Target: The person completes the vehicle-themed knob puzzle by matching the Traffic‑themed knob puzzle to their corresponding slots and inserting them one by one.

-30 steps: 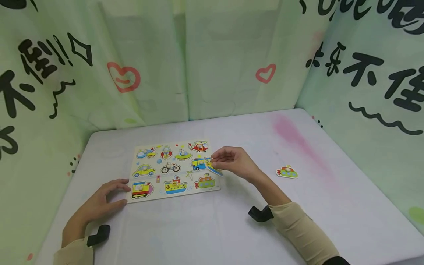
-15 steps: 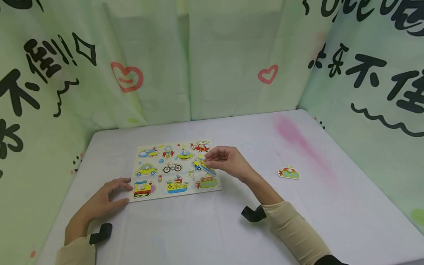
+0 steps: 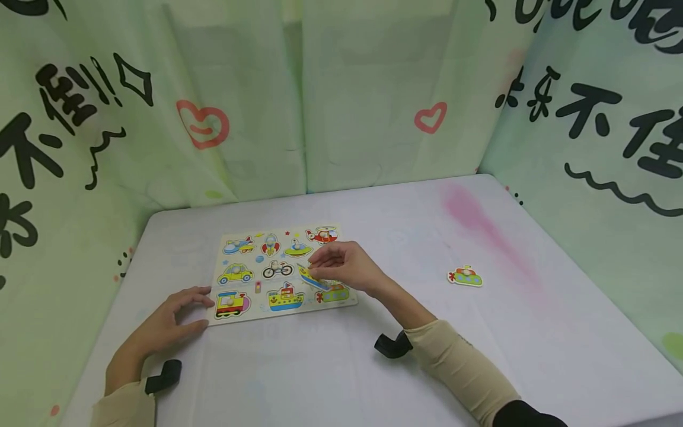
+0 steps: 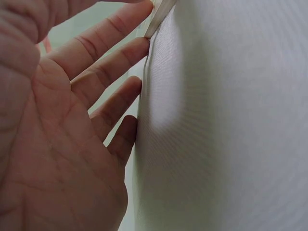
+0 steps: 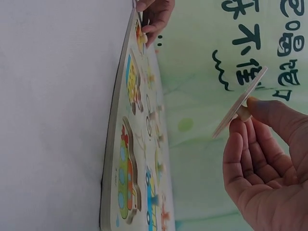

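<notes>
A wooden vehicle puzzle board (image 3: 256, 232) lies on the table, its several pictures facing up. My right hand (image 3: 349, 268) pinches the small knob of a yellow and blue boat puzzle piece (image 3: 309, 277), held tilted above the board's right half. Seen edge-on in the right wrist view, the boat piece (image 5: 239, 102) is clear of the board. My left hand (image 3: 162, 323) rests at the board's left edge, fingertips and thumb touching it; in the left wrist view its fingers (image 4: 108, 67) are extended. The board's ship recess (image 3: 285, 298) and submarine recess (image 5: 126, 178) show printed pictures.
A green submarine puzzle piece (image 3: 465, 276) lies on the white table (image 3: 405, 237), to the right of the board. Knobbed pieces such as the yellow car (image 3: 235, 273) and red helicopter (image 3: 322, 235) sit in the board. Printed curtains (image 3: 352, 71) enclose the table's back and sides.
My right hand has moved left with the boat piece, from the bus at the board's right side toward the middle. The left hand stays at the board's left edge.
</notes>
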A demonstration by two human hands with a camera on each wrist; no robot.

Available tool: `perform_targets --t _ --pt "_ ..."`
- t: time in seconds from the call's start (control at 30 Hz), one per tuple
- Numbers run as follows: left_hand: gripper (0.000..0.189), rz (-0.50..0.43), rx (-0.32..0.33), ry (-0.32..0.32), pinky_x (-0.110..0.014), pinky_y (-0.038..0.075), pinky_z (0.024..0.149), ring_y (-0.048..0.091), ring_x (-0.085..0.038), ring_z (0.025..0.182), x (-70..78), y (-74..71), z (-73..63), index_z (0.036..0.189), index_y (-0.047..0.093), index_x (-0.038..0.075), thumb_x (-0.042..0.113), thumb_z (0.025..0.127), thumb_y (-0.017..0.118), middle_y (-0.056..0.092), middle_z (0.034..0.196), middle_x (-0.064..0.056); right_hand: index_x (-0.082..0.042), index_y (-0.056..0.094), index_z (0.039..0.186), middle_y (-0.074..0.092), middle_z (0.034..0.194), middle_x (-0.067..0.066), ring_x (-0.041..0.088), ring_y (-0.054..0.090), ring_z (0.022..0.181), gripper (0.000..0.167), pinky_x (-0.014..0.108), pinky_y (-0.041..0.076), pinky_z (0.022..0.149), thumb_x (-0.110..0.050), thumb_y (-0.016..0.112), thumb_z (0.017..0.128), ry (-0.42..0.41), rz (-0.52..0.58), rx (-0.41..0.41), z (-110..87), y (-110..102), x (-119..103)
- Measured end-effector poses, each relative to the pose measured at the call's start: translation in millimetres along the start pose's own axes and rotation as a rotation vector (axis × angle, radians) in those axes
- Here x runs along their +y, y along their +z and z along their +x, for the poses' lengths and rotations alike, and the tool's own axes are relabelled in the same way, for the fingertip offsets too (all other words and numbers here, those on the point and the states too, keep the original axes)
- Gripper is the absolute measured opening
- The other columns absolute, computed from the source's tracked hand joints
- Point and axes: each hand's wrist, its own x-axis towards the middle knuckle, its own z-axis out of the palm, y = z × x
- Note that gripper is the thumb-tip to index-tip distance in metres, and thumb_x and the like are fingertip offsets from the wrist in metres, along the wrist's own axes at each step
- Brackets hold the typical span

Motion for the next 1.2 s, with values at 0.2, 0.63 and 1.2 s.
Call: perform_targets --t 0.2,0.63,1.2 --pt "0.032 0.0 -0.001 -0.003 -0.076 0.024 0.11 0.03 -0.051 0.143 0.6 -0.3 0.2 0.116 0.067 0.011 0.011 0.086 0.08 0.048 0.15 -0.024 -0.001 0.073 0.106 0.074 0.094 0.004 0.015 0.069 0.082 0.018 0.023 0.057 0.074 -0.006 0.079 0.089 -0.001 -0.011 -0.028 6.9 13.8 3.0" --pt "0.032 0.006 0.0 -0.011 -0.076 0.025 0.111 0.031 -0.051 0.143 3.6 -0.2 -0.3 0.116 0.067 0.011 0.011 0.086 0.08 0.048 0.15 -0.024 -0.001 0.073 0.105 0.073 0.093 0.001 0.012 0.068 0.082 0.018 0.024 0.059 0.076 -0.008 0.078 0.09 -0.058 -0.144 -0.09 20.6 37.2 13.7" --pt "0.031 0.012 0.004 0.0 -0.075 0.024 0.111 0.031 -0.051 0.143 2.0 -1.2 0.6 0.115 0.068 0.011 0.01 0.086 0.08 0.049 0.149 -0.025 -0.004 0.072 0.097 0.073 0.091 0.004 0.003 0.063 0.077 0.009 0.016 0.056 0.073 -0.004 0.077 0.089 -0.101 -0.383 -0.144 36.6 59.4 19.8"
